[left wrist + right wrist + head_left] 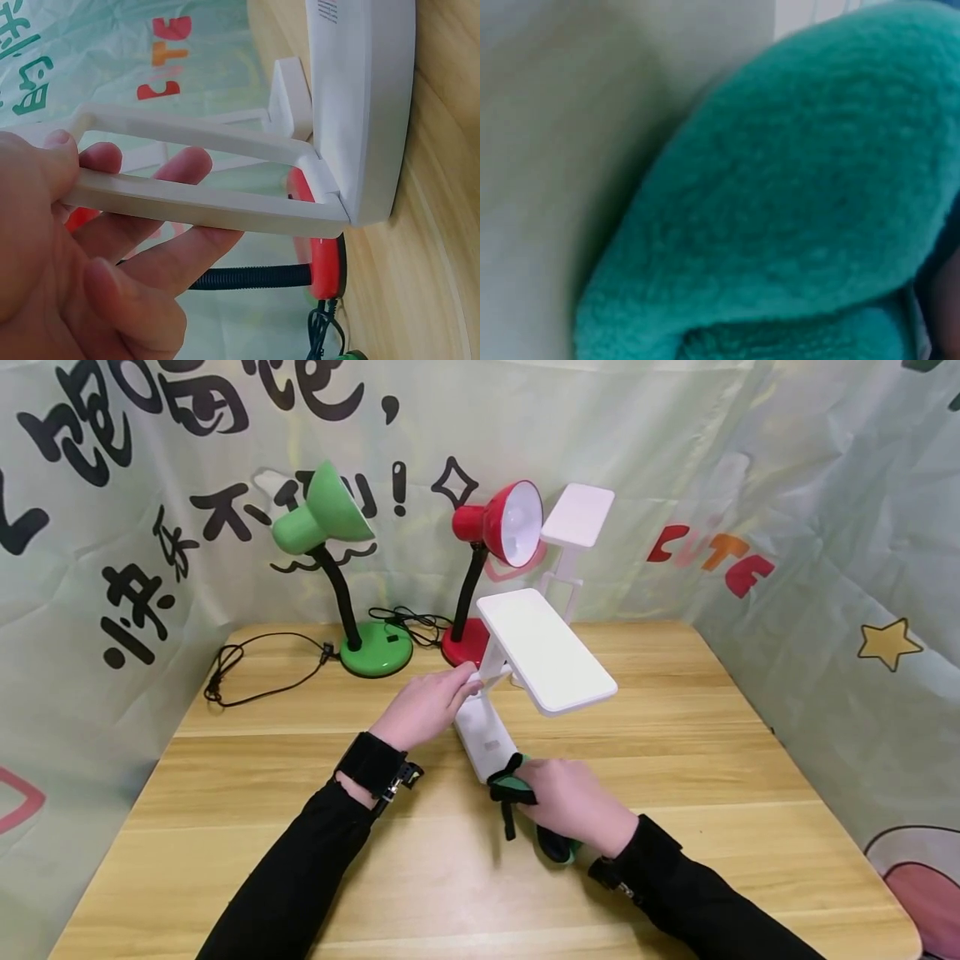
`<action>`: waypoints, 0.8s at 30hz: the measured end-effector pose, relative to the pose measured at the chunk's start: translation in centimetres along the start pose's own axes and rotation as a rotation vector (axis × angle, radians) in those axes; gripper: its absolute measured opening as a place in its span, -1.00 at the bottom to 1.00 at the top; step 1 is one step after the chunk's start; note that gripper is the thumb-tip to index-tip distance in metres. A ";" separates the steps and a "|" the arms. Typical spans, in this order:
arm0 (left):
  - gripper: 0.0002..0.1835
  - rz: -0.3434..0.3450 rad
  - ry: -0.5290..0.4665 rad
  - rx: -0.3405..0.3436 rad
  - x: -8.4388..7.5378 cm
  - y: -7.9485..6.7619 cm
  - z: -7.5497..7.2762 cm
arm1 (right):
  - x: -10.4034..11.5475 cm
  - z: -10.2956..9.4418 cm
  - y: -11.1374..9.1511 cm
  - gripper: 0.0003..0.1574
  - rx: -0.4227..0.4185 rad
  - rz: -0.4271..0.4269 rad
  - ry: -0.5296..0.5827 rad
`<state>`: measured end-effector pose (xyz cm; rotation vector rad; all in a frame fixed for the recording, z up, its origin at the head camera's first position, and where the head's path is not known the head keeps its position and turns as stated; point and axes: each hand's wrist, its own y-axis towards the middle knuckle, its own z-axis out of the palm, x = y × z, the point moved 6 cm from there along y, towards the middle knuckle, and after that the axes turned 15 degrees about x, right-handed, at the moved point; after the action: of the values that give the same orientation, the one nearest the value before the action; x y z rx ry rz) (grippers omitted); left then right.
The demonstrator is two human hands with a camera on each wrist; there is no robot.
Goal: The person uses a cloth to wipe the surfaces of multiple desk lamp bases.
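A white desk lamp (pixel 551 652) with a flat rectangular head stands mid-table, its long base (pixel 486 739) pointing towards me. My left hand (pixel 423 708) grips the lamp's stem. In the left wrist view that stem is an open white frame (pixel 217 204), with the fingers curled about one of its bars. Bunched in my right hand (pixel 581 802) is a green cloth with black edging (pixel 513 785), held against the near end of the base. Plush green cloth (pixel 795 180) fills most of the right wrist view, hiding the fingertips there.
Behind stand a green desk lamp (pixel 375 650), a red desk lamp (pixel 467 643) and a second white lamp (pixel 579 514). A black power cord (pixel 281 695) loops at the back left of the wooden table (pixel 712 793). Printed curtains (pixel 817 527) enclose the table's back and sides.
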<state>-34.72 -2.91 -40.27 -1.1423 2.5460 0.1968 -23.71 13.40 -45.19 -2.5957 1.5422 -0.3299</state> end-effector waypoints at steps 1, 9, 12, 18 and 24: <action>-0.75 0.000 0.001 -0.002 0.0 0.0 0.0 | -0.6 -0.1 -0.1 -0.75 -0.005 0.014 0.002; -0.73 -0.001 -0.003 -0.006 0.1 0.1 0.0 | -0.8 -0.4 -0.4 -0.78 -0.037 0.002 -0.051; -0.72 -0.002 0.000 -0.014 0.1 0.0 -0.1 | 1.2 -0.2 0.2 -0.81 -0.032 -0.045 -0.102; -0.71 -0.007 -0.006 -0.016 0.1 0.0 -0.1 | 5.0 0.4 1.4 -0.78 -0.008 -0.112 -0.216; -0.71 -0.011 -0.001 -0.011 0.1 0.0 -0.1 | 4.5 0.2 1.3 -0.78 0.019 -0.074 -0.182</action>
<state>-34.76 -3.00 -40.17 -1.1599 2.5398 0.2092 -22.63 8.81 -45.08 -2.5902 1.3799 -0.1097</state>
